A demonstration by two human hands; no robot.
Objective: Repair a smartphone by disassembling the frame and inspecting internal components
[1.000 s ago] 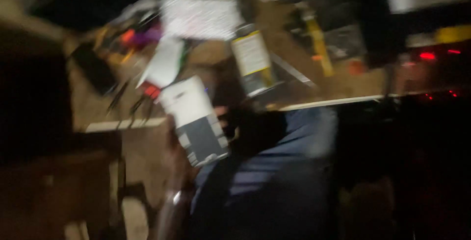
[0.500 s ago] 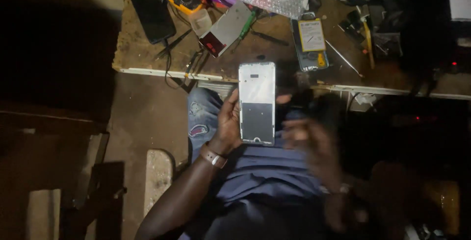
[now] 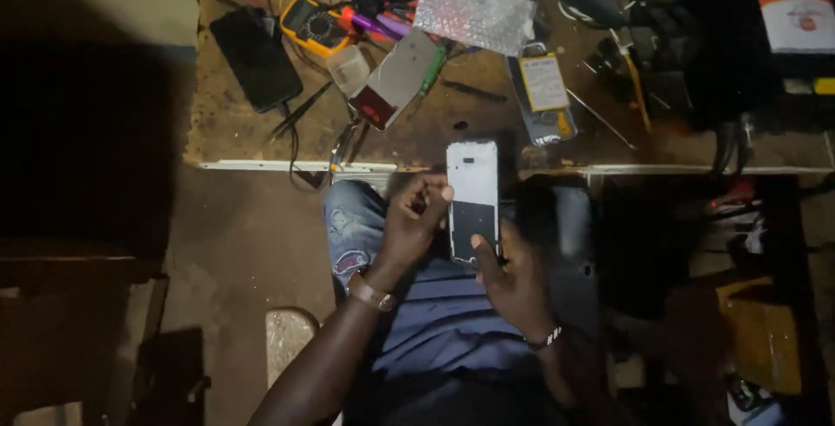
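2 hands gripping opened phone frame [image 3: 473, 200] over lap: left hand [image 3: 416, 221] clasping side edge, right hand [image 3: 513, 278] pinching bottom. Battery [image 3: 545, 87] lying beyond on workbench [image 3: 243, 130]; reassembly pending, prob.

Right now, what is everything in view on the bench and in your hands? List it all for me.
white rectangular phone frame with dark lower panel: one, held over the lap by both hands
yellow handheld multimeter: one, bench top left
black flat phone: one, left end of bench
silvery bubble-wrap sheet: one, bench top centre
grey flat phone back cover: one, bench centre
flat battery with yellow label: one, right of centre
worn wooden workbench: one, brown, across the top
blue jeans: one pair, on the lap
left hand: grips the frame's left edge
right hand: supports the frame's lower end
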